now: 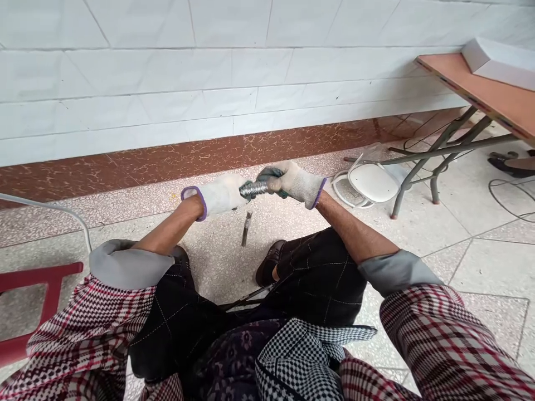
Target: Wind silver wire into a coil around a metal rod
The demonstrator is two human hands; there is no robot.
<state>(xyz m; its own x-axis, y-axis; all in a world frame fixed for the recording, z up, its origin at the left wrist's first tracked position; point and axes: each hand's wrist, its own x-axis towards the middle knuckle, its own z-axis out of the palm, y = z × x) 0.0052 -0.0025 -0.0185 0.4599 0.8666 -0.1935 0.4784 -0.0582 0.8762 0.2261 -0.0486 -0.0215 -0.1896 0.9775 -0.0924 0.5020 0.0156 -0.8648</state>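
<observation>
Both my hands wear white knit gloves with purple cuffs. My left hand [219, 195] is closed round one end of a short ribbed metal tube [253, 189], held level above the floor. My right hand [288, 179], its fingertips coated dark green, is wrapped round the tube's other end. The shiny ribbed middle shows between the two gloves. A short dark metal piece [246, 227] hangs or stands just below the left hand; whether it touches the floor I cannot tell. I sit with my knees apart, in dark checked trousers and a plaid jacket.
A white-tiled wall with a brown marbled skirting runs across ahead. A folding table [493, 94] with grey metal legs stands at the right, a white box [499, 58] on it. A white round object [371, 182] lies beneath it. A red stool [37, 289] is at the left.
</observation>
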